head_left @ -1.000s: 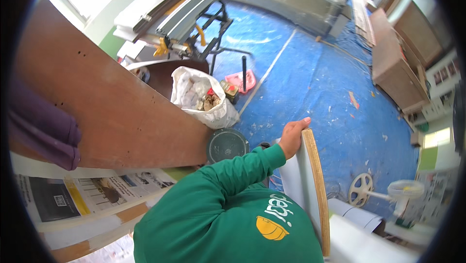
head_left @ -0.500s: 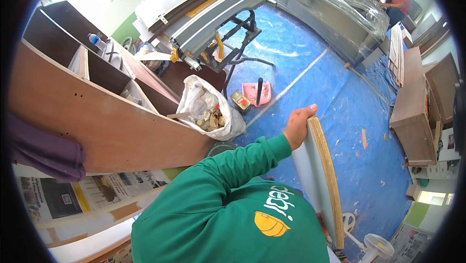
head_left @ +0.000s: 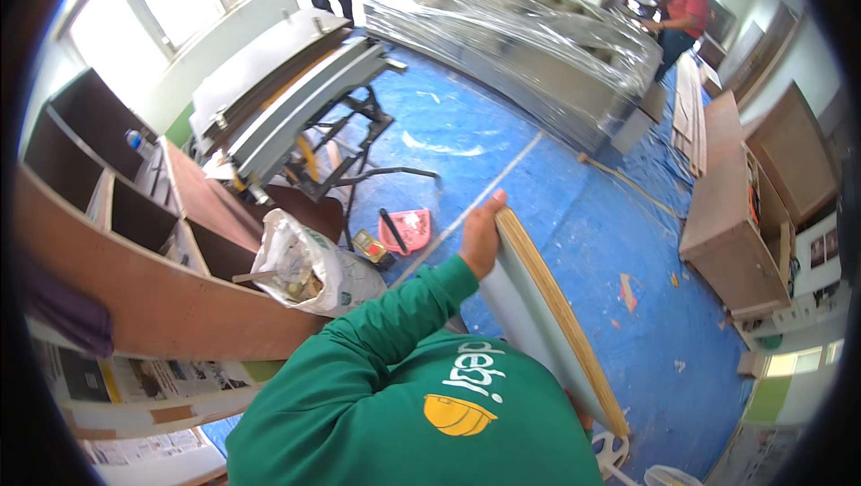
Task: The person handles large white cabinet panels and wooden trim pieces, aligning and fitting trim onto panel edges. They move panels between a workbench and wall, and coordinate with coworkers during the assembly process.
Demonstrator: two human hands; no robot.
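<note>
I hold a wooden board [head_left: 563, 320] in front of my body, with a pale grey face and a raw, layered edge facing up. It slants from its far left end toward the near right. My left hand [head_left: 481, 237] is closed round the far end, thumb on top of the edge. Only a sliver of my right hand [head_left: 581, 412] shows at the board's near end, against the pale face. Its fingers are mostly hidden by the board and my green sleeve.
Blue sheeting [head_left: 529, 208] covers the floor. Left are a table saw [head_left: 296, 96] on a folding stand, a rubbish sack [head_left: 336, 275], a pink dustpan [head_left: 413, 230] and a cabinet carcass [head_left: 179, 307]. Ahead stands plastic-wrapped furniture [head_left: 511, 56]; right, a wooden cabinet [head_left: 731, 235]. Two people stand farther off.
My view has turned right and lifted, so the saw, sack and dustpan sit farther left. The board has shifted left in view and slants more. A second person now shows near the windows.
</note>
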